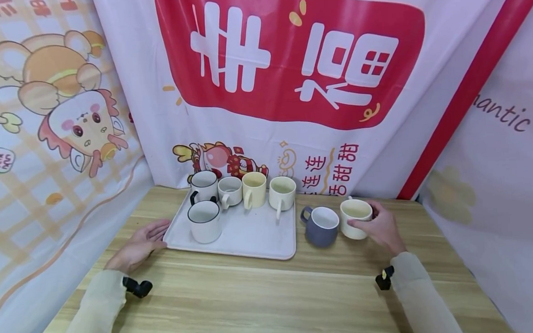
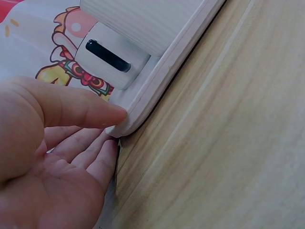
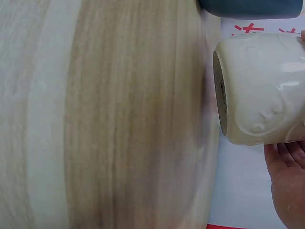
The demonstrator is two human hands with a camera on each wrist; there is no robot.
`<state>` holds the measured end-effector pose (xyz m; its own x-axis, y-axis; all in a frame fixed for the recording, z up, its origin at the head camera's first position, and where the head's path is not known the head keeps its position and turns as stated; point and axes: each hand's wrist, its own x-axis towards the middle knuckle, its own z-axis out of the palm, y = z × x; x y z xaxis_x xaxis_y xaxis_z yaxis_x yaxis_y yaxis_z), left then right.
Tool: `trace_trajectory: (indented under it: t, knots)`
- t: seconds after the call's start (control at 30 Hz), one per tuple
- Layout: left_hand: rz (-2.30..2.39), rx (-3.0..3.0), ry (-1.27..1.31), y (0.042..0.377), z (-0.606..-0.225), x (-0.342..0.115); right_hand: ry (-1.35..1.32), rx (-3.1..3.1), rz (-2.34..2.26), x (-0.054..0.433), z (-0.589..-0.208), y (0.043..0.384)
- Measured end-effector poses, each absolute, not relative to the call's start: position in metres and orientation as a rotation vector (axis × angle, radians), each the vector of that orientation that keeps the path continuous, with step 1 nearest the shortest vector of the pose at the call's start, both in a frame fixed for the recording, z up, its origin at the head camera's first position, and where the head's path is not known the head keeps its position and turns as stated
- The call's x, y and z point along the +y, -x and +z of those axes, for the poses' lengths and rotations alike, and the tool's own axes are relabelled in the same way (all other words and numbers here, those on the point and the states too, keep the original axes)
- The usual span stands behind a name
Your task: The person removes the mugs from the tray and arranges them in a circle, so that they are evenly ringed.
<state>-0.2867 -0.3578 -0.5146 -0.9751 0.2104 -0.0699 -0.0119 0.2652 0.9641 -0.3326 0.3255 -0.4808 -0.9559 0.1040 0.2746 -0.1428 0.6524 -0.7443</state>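
Note:
My right hand [image 1: 385, 230] grips a cream mug [image 1: 355, 228] by its rim and side, at the right of the tray. The mug's underside shows in the right wrist view, clear of the wood, with a raised pattern on its wall [image 3: 262, 90]. Just left of it a grey-blue mug [image 1: 321, 234] stands upright, handle to the left. At the other end, my left hand [image 1: 138, 246] touches the white tray [image 1: 252, 239] at its front left corner. Its thumb [image 2: 109, 114] lies on the rim, while the other fingers extend along the outer side.
On the tray stand two white mugs with dark rims, one in front [image 1: 205, 226] and one behind [image 1: 203, 181], a small white ribbed cup [image 1: 230, 190], a pale yellow mug [image 1: 257, 191] and a cream mug [image 1: 283, 190]. A printed curtain [image 1: 273, 111] hangs behind the wooden table [image 1: 263, 300].

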Motion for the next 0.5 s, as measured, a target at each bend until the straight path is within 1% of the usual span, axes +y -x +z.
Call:
trace_trajectory:
  t: [0.23,0.5]
  knots:
    - [1.779,2.341,-0.190,0.286,-0.514,-0.356,0.023,-2.627,1.243,0.329,-0.485,0.335]
    - [1.803,2.319,-0.177,0.286,-0.512,-0.355,-0.079,-2.687,1.285,0.336,-0.485,0.340]
